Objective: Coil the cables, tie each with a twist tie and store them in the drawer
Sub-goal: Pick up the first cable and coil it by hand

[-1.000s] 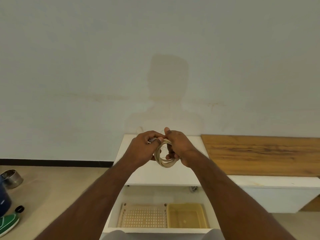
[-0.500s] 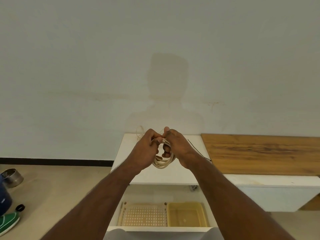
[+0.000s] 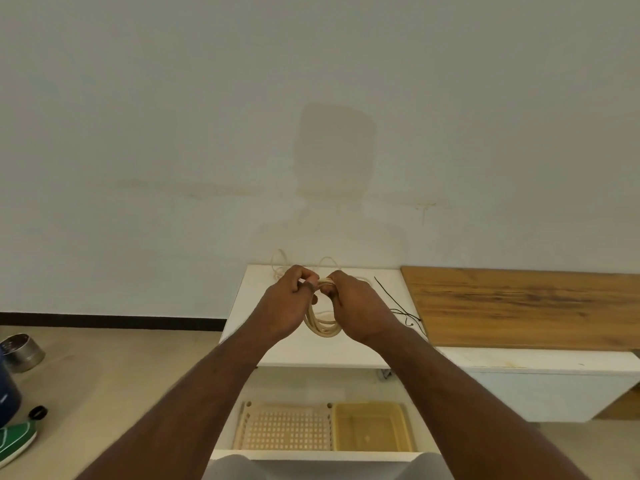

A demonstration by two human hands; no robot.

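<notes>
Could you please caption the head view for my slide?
Both hands hold a coiled beige cable above the open drawer.

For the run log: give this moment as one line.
both hands grip coiled cable | tie unclear | drawer open

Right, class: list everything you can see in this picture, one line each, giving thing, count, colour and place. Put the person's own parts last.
coiled cable: one, cream, held above the white cabinet top
loose cable: at least one, cream, at the back of the cabinet top by the wall
twist ties: a few, black, on the cabinet top's right side
cabinet top: one, white
drawer: one, white, open below
perforated tray: one, beige, drawer's left
tub: one, yellow, drawer's right
wooden board: one, brown, right
metal tin: one, silver, floor left
left hand: grip on the coil
right hand: grip on the coil
</notes>
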